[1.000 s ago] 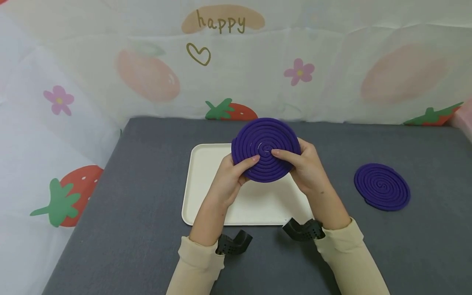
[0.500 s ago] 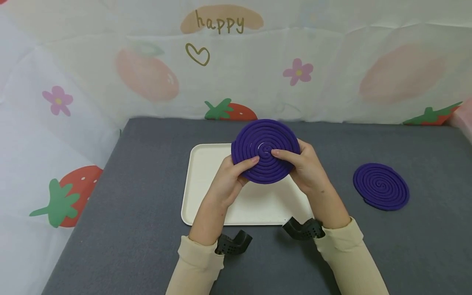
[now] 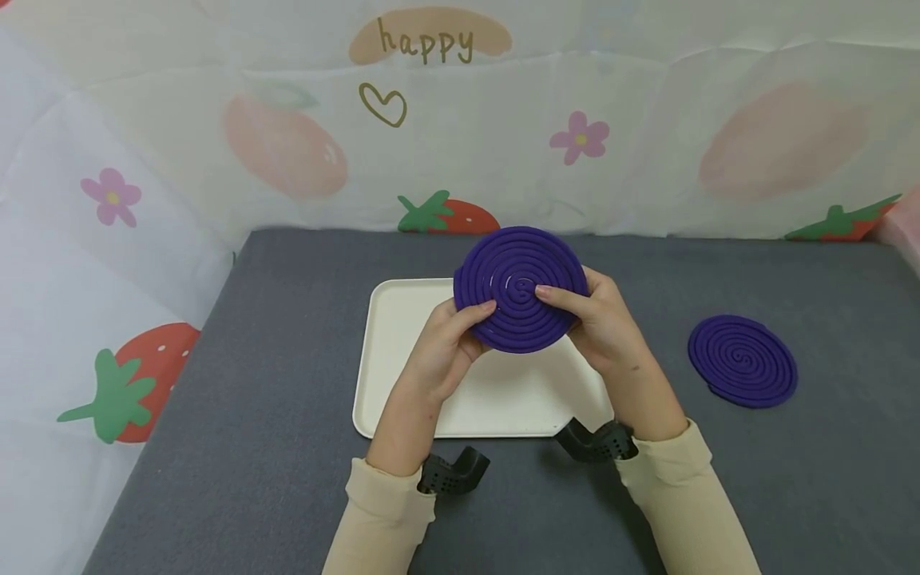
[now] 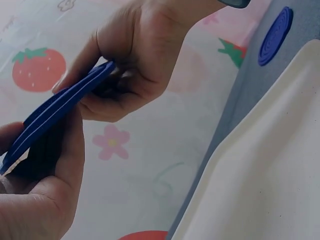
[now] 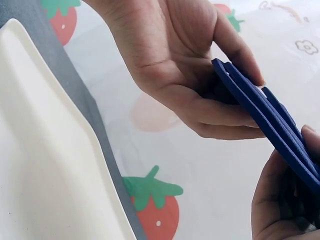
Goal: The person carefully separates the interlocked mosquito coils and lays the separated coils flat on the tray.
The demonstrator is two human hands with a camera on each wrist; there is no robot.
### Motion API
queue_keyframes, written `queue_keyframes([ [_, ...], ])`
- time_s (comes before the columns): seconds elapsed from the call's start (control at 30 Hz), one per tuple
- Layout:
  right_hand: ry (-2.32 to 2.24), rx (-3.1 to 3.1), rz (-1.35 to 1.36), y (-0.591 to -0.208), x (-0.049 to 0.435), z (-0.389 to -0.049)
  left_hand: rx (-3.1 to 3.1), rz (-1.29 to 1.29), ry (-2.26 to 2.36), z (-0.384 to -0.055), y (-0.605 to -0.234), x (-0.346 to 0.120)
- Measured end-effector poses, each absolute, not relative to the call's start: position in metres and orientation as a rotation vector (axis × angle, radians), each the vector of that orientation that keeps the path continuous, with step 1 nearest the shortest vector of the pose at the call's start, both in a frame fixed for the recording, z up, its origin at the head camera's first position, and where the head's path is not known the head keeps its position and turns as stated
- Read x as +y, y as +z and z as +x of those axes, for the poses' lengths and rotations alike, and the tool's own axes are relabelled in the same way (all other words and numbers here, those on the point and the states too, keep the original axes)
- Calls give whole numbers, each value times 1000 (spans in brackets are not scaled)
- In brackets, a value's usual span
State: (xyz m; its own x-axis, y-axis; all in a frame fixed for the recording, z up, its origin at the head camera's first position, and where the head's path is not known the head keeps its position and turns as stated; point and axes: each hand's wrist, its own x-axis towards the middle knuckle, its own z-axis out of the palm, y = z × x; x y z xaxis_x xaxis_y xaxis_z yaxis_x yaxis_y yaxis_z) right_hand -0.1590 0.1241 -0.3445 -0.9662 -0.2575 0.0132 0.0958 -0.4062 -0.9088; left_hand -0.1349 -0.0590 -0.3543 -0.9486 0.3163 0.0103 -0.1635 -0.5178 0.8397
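Observation:
Both hands hold a round purple spiral coaster up over the cream tray, its coiled face turned toward the head camera. My left hand grips the lower left edge, thumb on the front and fingers behind. On the right edge my right hand pinches it the same way, its thumb tip near the centre of the spiral. Seen edge-on in the left wrist view, the coaster shows a layered rim. The fingers behind it are hidden in the head view.
A second purple spiral coaster lies flat on the grey tablecloth, right of the tray. Behind the table hangs a pale printed cloth with strawberries and flowers. A black wrist mount juts inward from the left sleeve.
The held coaster has shifted slightly up and to the right. My left thumb has slid a little outward on its face, and my right thumb a little up and to the right.

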Motion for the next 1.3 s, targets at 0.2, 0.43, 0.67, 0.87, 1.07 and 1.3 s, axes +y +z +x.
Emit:
queue_keyframes([
  [0.2, -2445, 1507, -267, -345, 127, -159, 1472, 239, 2487, -135, -356, -62],
  [0.43, -2450, 1475, -344, -349, 130, -161, 1570, 222, 2451, -135, -358, -61],
  [0.67, -2477, 1527, -359, -347, 132, -162, 1575, 263, 2404, -137, -361, -59],
  [0.87, -2455, 1580, -361, -344, 134, -161, 1571, 261, 2399, -136, -361, -59],
  [1.07, -2440, 1617, -367, -343, 133, -160, 1613, 268, 2399, -137, -362, -59],
  [1.3, -2424, 1654, -349, -344, 133, -161, 1669, 249, 2392, -138, -362, -58],
])
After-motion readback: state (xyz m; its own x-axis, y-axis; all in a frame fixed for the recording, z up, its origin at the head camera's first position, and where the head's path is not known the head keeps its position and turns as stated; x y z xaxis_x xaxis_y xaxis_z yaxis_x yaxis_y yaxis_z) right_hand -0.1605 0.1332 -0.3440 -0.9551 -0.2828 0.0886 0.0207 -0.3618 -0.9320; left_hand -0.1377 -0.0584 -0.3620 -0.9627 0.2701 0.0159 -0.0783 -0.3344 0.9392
